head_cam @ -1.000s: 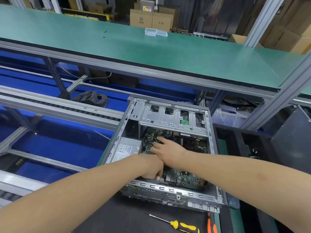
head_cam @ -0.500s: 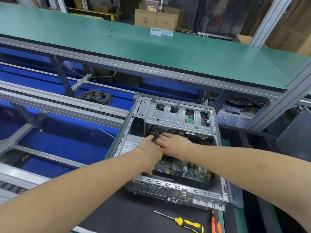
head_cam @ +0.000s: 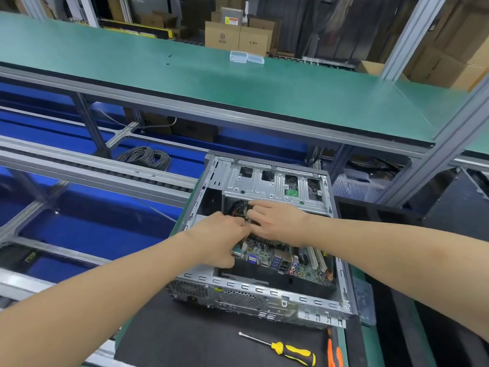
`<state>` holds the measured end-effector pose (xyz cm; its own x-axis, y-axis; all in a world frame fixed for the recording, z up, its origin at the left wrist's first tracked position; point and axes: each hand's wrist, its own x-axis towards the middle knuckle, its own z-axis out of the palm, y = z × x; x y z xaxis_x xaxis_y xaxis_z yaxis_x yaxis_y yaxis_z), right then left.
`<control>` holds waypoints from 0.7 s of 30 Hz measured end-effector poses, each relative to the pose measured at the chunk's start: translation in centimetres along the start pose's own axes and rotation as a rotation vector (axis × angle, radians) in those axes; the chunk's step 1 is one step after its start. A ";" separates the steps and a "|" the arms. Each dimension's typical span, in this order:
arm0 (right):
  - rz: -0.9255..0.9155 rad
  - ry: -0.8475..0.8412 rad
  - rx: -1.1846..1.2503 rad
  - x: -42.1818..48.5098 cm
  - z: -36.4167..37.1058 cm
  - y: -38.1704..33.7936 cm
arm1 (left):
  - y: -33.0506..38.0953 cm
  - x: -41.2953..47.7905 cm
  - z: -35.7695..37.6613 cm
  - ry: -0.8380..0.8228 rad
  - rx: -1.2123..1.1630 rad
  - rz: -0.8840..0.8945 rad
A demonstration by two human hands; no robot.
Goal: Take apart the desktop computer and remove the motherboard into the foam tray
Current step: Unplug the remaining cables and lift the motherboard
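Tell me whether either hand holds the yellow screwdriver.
No, the yellow screwdriver lies on the black mat, while the left hand and right hand reach inside the computer case.

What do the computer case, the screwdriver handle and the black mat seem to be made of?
Computer case: bare sheet metal, probably steel; grey, dull shine, punched slots.
Screwdriver handle: yellow plastic with black, perhaps rubber, grips.
Black mat: matte, finely textured, possibly foam or rubber.

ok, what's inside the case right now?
Motherboard, port row toward the near wall; metal drive cage spans the far end. Left hand grips the board's left edge, right hand lies on top. Board's middle and far end are hidden.
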<state>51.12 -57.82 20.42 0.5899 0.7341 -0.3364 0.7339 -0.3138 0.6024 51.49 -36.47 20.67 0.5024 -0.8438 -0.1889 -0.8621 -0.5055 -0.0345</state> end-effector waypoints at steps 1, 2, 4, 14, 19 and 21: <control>0.002 0.009 -0.006 -0.3 -0.1 0.0 | -0.1 -0.3 0.0 0.012 -0.005 0.013; 0.003 0.016 -0.005 -0.4 -0.1 0.0 | -0.3 -0.6 0.0 0.020 -0.017 0.025; 0.001 0.028 0.010 -0.5 -0.2 0.0 | -0.6 -1.3 -0.1 0.049 -0.053 0.050; 0.038 0.047 0.066 -1.3 -1.0 -0.3 | -1.8 -1.7 -0.4 0.176 -0.223 0.202; 0.066 0.037 0.068 -1.9 -1.3 -1.0 | -1.6 -1.7 0.3 0.165 -0.223 0.261; 0.058 0.034 0.072 -2.0 -1.2 -1.1 | -1.7 -1.8 0.8 0.166 -0.218 0.277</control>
<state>48.74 -58.20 21.34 0.6215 0.7328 -0.2770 0.7218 -0.3981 0.5662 51.96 -33.98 20.31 0.2720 -0.9623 -0.0002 -0.9412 -0.2661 0.2080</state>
